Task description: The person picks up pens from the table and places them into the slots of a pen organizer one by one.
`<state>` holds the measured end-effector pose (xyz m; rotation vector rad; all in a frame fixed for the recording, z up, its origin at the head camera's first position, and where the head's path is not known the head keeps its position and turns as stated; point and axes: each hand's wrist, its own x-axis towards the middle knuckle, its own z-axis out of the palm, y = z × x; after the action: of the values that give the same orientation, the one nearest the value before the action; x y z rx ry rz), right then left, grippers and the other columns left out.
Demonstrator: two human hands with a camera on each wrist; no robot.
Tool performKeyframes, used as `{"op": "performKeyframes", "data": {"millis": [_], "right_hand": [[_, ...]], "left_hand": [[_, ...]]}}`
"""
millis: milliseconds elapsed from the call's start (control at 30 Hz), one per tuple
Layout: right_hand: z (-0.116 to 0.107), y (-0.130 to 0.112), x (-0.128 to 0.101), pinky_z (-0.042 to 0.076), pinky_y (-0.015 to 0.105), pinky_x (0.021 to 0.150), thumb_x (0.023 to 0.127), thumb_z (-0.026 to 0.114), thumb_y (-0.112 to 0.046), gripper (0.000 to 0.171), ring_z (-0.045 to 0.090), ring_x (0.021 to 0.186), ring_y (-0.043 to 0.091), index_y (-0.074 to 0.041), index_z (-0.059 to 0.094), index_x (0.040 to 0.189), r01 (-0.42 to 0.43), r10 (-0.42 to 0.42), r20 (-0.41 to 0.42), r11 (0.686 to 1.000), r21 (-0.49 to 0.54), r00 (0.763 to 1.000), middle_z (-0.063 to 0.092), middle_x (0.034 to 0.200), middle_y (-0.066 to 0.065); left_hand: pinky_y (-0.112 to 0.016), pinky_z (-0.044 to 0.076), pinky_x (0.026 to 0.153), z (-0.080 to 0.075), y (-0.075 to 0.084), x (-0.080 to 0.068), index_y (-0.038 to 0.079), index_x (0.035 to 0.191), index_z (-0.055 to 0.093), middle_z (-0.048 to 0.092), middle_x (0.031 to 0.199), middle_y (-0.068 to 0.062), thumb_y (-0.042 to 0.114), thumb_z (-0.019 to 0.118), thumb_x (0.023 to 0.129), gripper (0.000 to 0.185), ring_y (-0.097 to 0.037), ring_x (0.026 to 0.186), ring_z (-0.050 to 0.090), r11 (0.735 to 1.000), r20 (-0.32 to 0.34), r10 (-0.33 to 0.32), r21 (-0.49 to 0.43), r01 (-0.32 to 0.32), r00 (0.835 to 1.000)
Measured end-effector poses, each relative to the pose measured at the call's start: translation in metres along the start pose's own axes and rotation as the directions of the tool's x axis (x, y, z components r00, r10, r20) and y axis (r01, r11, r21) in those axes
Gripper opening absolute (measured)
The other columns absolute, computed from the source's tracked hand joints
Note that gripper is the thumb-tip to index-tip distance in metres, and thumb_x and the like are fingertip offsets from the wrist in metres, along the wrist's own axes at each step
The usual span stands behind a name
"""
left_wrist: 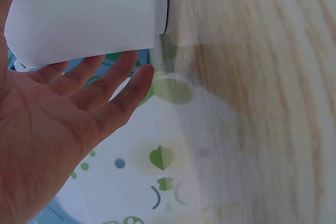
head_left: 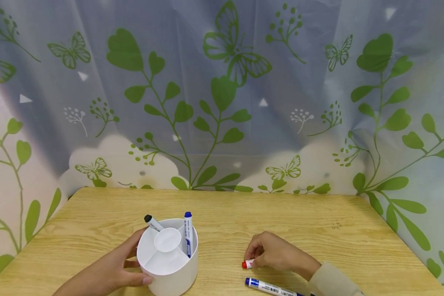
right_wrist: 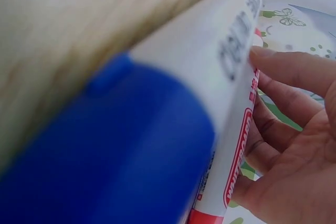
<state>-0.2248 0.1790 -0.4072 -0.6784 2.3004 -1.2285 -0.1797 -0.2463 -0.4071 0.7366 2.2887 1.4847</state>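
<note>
— While I look down from the head camera, what do you want first?

— The surface.

— A pale wooden table [head_left: 318, 222], a leaf-and-butterfly curtain [head_left: 222, 82] close behind its far edge. My left hand [head_left: 111, 271] cups the white holder [head_left: 168, 263] near the front edge, fingers loosely curved on its wall. A black-capped marker [head_left: 153, 222] and a blue-capped marker [head_left: 188, 232] stand inside. My right hand [head_left: 277, 253] curls over a red-capped marker [head_left: 247, 264] lying on the wood; a second blue marker [head_left: 270, 287] lies at the front edge.

— Free room?

— Bare wood toward the far corners and right edge.

— Left wrist?

— Palm open, fingertips [left_wrist: 142, 74] against the holder's wall.

— Right wrist?

— Blurred blue marker up close; my fingers [right_wrist: 294, 72] touch the red one's barrel. Whether they pinch it, I cannot tell.
</note>
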Motion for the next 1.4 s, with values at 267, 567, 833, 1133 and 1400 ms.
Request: {"op": "performKeyframes", "data": {"millis": [267, 567, 833, 1133, 1400], "right_hand": [[-0.003, -0.004, -0.002, 0.048, 0.023, 0.065, 0.093, 0.073, 0.004, 0.008, 0.061, 0.079, 0.016, -0.003, 0.076, 0.095, -0.035, 0.035, -0.001, 0.999, 0.014, 0.999, 0.072, 0.089, 0.003], [-0.010, -0.015, -0.007, 0.050, 0.027, 0.073, 0.094, 0.073, -0.001, 0.009, 0.060, 0.086, 0.018, -0.006, 0.073, 0.101, 0.013, -0.015, -0.035, 0.999, -0.030, 0.999, 0.070, 0.095, 0.007], [-0.016, -0.027, -0.008, 0.052, 0.030, 0.078, 0.097, 0.072, -0.009, 0.017, 0.062, 0.093, 0.018, -0.010, 0.075, 0.113, 0.017, -0.028, -0.107, 0.995, -0.098, 0.994, 0.071, 0.101, 0.002], [-0.020, -0.047, -0.011, 0.053, 0.034, 0.080, 0.100, 0.069, -0.013, 0.019, 0.063, 0.098, 0.020, -0.007, 0.073, 0.118, 0.038, -0.043, -0.156, 0.999, -0.039, 0.987, 0.071, 0.107, 0.011], [-0.022, -0.060, -0.012, 0.053, 0.038, 0.091, 0.103, 0.068, -0.021, 0.023, 0.065, 0.105, 0.023, -0.008, 0.070, 0.122, 0.063, -0.056, -0.205, 0.998, 0.031, 0.977, 0.071, 0.112, 0.009]], "left_hand": [[-0.021, 0.053, 0.097, 0.000, -0.001, 0.000, 0.003, 0.166, 0.010, 0.031, 0.162, -0.031, 0.013, 0.078, 0.096, 0.098, 0.010, 0.127, 0.049, 1.000, 0.004, 0.020, -0.009, -0.020, 1.000], [-0.018, 0.050, 0.098, 0.002, -0.002, 0.000, 0.002, 0.165, 0.014, 0.035, 0.160, -0.031, 0.009, 0.078, 0.094, 0.096, 0.009, 0.130, 0.049, 0.996, -0.005, 0.091, 0.007, -0.091, 0.996], [-0.037, 0.059, 0.099, -0.004, 0.000, -0.002, -0.001, 0.164, 0.017, 0.037, 0.159, -0.032, 0.015, 0.079, 0.095, 0.094, -0.023, 0.136, 0.058, 0.998, -0.019, 0.014, 0.057, -0.013, 1.000], [-0.053, 0.057, 0.098, -0.010, 0.000, -0.004, -0.004, 0.162, 0.020, 0.032, 0.160, -0.037, 0.017, 0.077, 0.097, 0.089, -0.051, 0.131, 0.057, 0.997, -0.018, -0.024, 0.069, 0.025, 1.000], [-0.042, 0.060, 0.095, -0.012, 0.001, -0.007, -0.009, 0.162, 0.016, 0.024, 0.161, -0.042, 0.016, 0.076, 0.097, 0.091, -0.052, 0.132, 0.056, 0.996, 0.002, -0.086, -0.028, 0.086, 0.996]]}}
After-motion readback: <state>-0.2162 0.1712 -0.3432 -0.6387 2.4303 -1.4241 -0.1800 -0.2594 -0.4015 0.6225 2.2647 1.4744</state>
